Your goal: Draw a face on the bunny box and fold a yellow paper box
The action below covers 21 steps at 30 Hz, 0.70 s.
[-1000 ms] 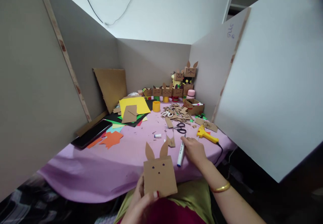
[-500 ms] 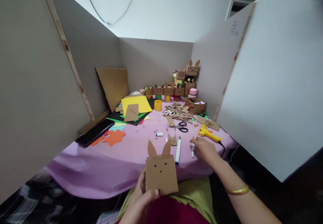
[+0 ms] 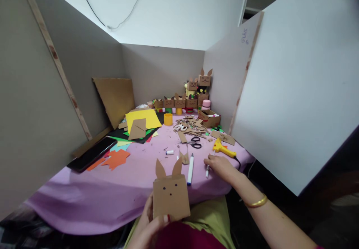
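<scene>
My left hand (image 3: 153, 221) grips a cardboard box (image 3: 171, 200) by its lower left side, thumb across the bottom of the front. Two pointed cardboard ears stand on its top, and three dark dots mark the face. At the right, my right hand (image 3: 220, 166) is closed around a thin white pen (image 3: 207, 172) low over the cloth, its fingertips partly hidden. Between the hands lies a thick white marker (image 3: 190, 170), uncapped, with a dark tip and blue end. A white cap (image 3: 169, 152) rests farther left. Cardboard ear-shaped pieces (image 3: 184, 158) lie beside the marker.
A yellow glue gun (image 3: 224, 148) and black-handled scissors (image 3: 195, 142) lie beyond my right hand. Cardboard scraps (image 3: 190, 125) and a small cardboard box (image 3: 209, 118) sit farther back, before finished animal figures (image 3: 179, 102). Coloured paper (image 3: 146, 118) and a black phone (image 3: 92, 153) are left.
The whole view has shifted, so the scene sits farther left. My right hand has closed on the thin white pen, which now slants. My left hand still holds the eared box.
</scene>
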### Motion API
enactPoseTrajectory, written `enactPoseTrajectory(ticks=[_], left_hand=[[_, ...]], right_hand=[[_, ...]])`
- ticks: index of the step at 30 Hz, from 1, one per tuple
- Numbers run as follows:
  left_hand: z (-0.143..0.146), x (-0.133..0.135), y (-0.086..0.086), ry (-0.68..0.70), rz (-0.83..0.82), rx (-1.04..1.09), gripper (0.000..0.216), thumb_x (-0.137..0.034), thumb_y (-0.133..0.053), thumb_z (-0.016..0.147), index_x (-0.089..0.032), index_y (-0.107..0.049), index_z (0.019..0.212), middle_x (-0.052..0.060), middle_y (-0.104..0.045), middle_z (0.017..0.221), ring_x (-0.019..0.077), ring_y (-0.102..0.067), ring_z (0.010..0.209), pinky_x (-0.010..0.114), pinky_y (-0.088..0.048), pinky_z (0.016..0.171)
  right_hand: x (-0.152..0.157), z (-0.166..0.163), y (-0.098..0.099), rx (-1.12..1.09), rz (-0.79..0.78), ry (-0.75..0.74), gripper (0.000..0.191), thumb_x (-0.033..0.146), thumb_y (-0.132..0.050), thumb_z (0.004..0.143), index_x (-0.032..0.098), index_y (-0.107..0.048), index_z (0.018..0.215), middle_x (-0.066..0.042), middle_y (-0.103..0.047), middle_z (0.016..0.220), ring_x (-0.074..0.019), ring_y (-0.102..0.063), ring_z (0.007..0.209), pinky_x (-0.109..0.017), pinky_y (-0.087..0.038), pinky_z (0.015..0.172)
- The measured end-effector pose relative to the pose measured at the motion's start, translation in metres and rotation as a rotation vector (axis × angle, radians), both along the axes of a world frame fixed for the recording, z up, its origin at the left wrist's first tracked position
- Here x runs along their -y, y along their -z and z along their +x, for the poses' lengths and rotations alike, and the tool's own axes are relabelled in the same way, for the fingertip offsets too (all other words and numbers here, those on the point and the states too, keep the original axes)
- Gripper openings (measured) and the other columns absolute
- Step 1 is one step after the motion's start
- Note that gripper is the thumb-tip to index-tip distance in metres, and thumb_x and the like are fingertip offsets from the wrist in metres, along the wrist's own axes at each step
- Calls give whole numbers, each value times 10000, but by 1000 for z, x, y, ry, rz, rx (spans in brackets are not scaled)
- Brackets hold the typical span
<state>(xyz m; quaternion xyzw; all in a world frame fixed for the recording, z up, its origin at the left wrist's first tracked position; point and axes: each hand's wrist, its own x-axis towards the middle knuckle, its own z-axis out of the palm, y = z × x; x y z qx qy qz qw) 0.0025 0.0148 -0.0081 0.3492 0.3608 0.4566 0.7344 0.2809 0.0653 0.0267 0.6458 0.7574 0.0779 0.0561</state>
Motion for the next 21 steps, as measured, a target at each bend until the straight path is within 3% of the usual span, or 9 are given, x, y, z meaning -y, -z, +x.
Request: enactPoseTrajectory(ticks=[7,21], left_hand=[[4,5,0,-60,38,82,897,-252,-723,500,-201,-339,1309,131,-573,1227,349,-443,1196,452,-399,931],[3,5,0,-27,41,158,896,-202,-717,514,-203,-333,1323,133,-575,1234,349,-433,1212,454,-387,948]], right_hand=[[-1,-4,2,60,2,-25,156,220,-514,893,152,-572,1021,-34,-615,965,-150,-614,801,-320,-522,681],[0,-3,15,76,73,-18,241,58,-441,850,195,-559,1009,-101,-622,1008,-215,-641,867,-226,-428,560]])
